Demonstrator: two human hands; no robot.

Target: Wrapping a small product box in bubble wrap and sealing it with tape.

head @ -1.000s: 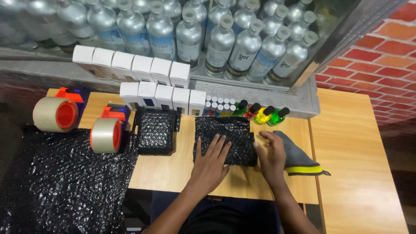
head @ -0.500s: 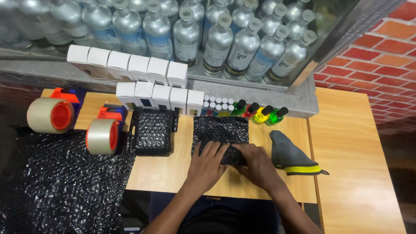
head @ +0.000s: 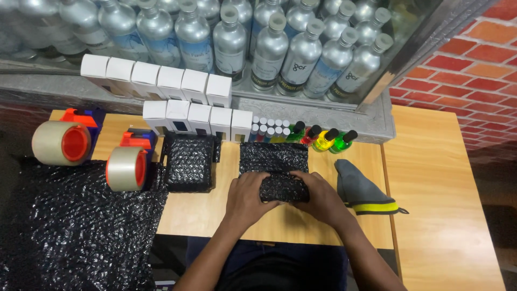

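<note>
Both of my hands grip a piece of black bubble wrap (head: 273, 161) lying on the wooden table (head: 215, 213). Its near edge is folded up into a thick roll (head: 284, 187). My left hand (head: 246, 198) clasps the roll's left end, and my right hand (head: 321, 197) clasps its right end. Whatever is inside the roll is hidden. A second folded black bubble-wrap bundle (head: 188, 162) lies just left of my hands.
Two tape dispensers (head: 61, 141) (head: 127, 164) and a big black bubble-wrap sheet (head: 70, 226) lie left. White boxes (head: 196, 118), small coloured bottles (head: 318, 137) and silver bottles (head: 269, 48) line the back. A grey glove (head: 362, 188) lies right, with a second wooden table (head: 441, 205) beyond it.
My hands have drawn together at the near edge of the flat bubble wrap and folded it up into a roll, which both now grip.
</note>
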